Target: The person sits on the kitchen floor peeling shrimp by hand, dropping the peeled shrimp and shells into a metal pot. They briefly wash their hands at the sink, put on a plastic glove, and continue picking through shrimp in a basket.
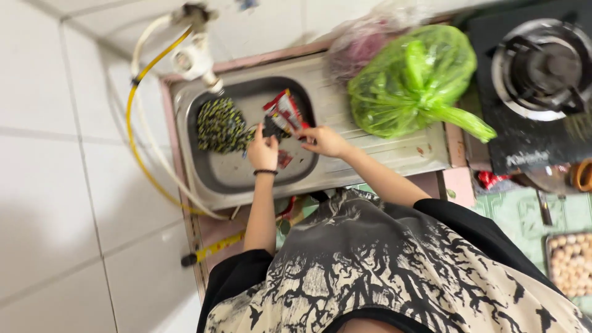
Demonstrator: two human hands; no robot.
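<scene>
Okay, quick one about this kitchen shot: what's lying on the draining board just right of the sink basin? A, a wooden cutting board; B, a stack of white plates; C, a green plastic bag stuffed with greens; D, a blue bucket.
C: a translucent green plastic bag full of leafy greens lies on the steel draining board beside the sink basin, where both hands, left hand and right hand, hold a red packet.

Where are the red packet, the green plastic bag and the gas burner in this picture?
red packet point(284, 112): head view, on its printed front, between the two hands.
green plastic bag point(414, 77): head view, on its bulging middle.
gas burner point(542, 65): head view, on its centre ring.
</scene>
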